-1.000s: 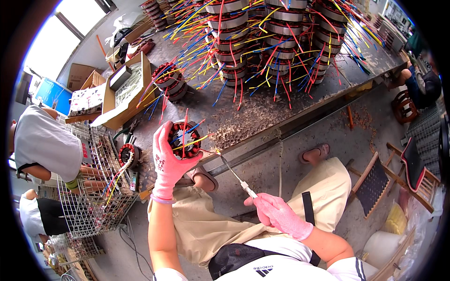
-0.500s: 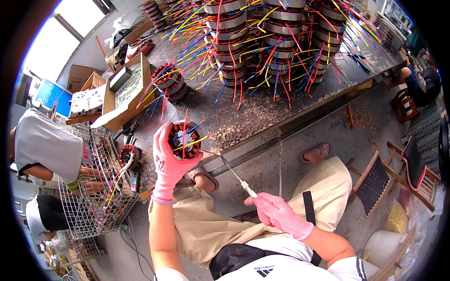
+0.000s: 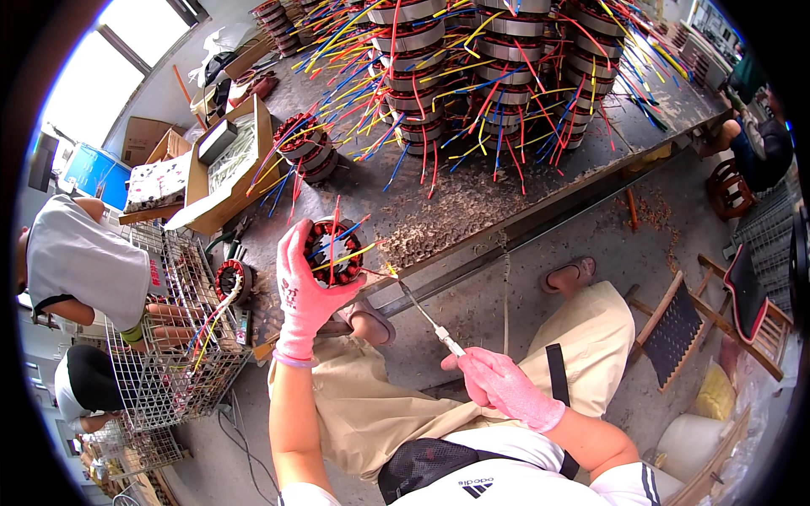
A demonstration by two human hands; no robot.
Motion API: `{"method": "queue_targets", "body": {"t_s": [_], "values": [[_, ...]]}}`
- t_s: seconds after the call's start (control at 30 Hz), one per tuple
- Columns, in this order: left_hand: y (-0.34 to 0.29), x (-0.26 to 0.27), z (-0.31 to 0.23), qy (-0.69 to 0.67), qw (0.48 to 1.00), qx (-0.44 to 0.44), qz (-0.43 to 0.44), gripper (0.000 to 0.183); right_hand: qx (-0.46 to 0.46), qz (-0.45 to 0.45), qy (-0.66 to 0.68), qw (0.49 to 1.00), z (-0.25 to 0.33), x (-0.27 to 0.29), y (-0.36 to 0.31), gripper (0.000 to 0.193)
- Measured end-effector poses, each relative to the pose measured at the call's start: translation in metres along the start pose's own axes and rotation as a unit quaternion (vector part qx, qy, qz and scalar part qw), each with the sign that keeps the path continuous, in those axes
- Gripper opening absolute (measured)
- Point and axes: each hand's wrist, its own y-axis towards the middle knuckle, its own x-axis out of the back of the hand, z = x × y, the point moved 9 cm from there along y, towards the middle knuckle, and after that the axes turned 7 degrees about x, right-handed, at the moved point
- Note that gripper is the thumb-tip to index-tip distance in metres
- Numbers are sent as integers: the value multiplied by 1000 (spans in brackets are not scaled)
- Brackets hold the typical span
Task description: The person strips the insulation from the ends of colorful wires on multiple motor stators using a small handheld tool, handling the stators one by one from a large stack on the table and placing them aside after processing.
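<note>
My left hand (image 3: 305, 295), in a pink glove, grips a motor stator (image 3: 349, 270) at the table's front edge. Red windings ring the stator's open middle, and red, blue and yellow lead wires stick out from it. In my right hand (image 3: 510, 388), also pink-gloved, is a thin rod-like tool (image 3: 442, 334) with a silvery collar; my fingers close around its handle. The rod slants up and left toward the stator. Beside the stator, near the rod's far end, a thin brownish strand shows; whether they touch is unclear.
Tall stacks of stators (image 3: 506, 76) with bristling wires stand on the dark worktable (image 3: 371, 181). A short stator stack (image 3: 305, 150) and an open cardboard box (image 3: 224, 190) sit at left. Wire baskets (image 3: 164, 363) and a bending person (image 3: 84, 261) are beyond; wooden chairs (image 3: 700, 316) stand right.
Both my hands, the stator and the tool stay almost in place. At left, the people by the baskets have shifted slightly.
</note>
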Motion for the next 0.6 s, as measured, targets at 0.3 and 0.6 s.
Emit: {"method": "queue_targets", "body": {"t_s": [0.3,0.6], "values": [[5,-13,11,-41,987,65,142,102,21,-27,-1,999,1,14,0,36],[-7,-37,20,-41,967,25,251,100,4,-45,6,999,-15,18,10,33]]}}
